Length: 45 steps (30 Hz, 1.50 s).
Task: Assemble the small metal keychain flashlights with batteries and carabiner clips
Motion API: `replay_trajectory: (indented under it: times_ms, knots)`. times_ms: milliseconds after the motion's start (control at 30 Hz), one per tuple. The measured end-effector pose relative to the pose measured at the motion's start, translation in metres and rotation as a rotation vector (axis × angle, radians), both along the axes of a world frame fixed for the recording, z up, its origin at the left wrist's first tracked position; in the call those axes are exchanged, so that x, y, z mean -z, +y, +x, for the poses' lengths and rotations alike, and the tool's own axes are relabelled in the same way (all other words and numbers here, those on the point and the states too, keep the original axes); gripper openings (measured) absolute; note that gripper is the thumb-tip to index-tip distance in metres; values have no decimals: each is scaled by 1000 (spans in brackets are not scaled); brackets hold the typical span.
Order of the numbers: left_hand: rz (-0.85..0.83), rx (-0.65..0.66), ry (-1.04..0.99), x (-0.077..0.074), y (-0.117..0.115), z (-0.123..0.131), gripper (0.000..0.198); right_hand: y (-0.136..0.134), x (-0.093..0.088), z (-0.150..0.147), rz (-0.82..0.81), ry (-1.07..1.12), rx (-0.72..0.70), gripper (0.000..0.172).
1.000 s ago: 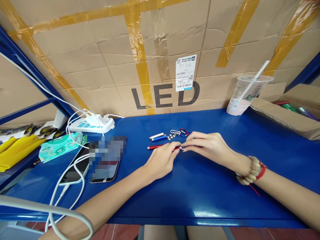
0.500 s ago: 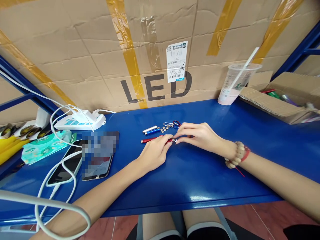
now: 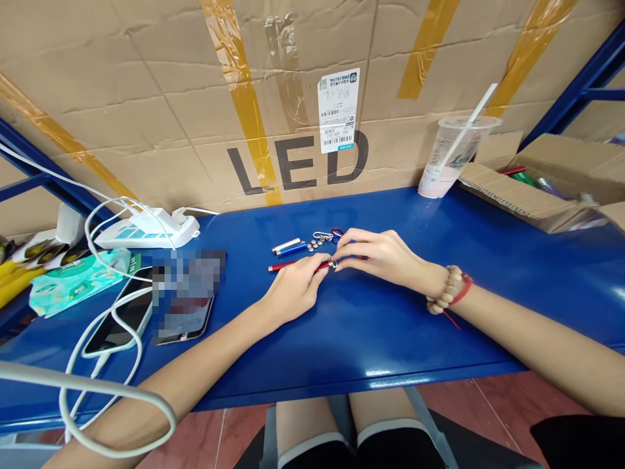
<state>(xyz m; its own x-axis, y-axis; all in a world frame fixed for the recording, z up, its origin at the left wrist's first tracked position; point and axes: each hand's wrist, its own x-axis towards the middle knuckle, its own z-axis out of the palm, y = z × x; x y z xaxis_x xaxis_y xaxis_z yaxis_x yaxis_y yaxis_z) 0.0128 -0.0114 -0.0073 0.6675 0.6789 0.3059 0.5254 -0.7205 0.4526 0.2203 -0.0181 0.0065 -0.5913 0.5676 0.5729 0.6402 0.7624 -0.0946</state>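
Note:
My left hand point(image 3: 295, 286) is closed around a slim red metal penlight-like tube point(image 3: 280, 267), which lies almost level just above the blue table. At the tube's right end is a silver tip with a small metal ring point(image 3: 334, 264). Thumb and fingertips of my right hand point(image 3: 378, 257) pinch at this ring. Behind my hands lie a silver tube point(image 3: 286, 246), a blue tube point(image 3: 291, 249) and several button cells point(image 3: 313, 245). Beside them are a silver carabiner point(image 3: 322, 236) and a red carabiner point(image 3: 336, 232), partly hidden by my right fingers.
Two phones point(image 3: 122, 319) and white cables point(image 3: 139, 352) lie at the left, near a white power strip point(image 3: 146, 228) and a green tissue pack point(image 3: 83, 283). A plastic cup with straw point(image 3: 452, 156) and an open carton point(image 3: 527, 202) stand at the right. A large cardboard box point(image 3: 170, 130) closes off the back.
The whole view has shifted slightly, so everything sits a little further left and higher. Both hands stay at the red tube; its hold looks the same.

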Motion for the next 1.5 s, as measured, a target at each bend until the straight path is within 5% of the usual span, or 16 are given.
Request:
replay_trajectory:
  times_ms: [700,1500]
  knots:
    - [39,20,43,-2,-6,0,22,-2,-5,2,96,-33,-5,23]
    - [105,88,56,-4,4,-7,24,0,-1,-1,0,-10,-7,23]
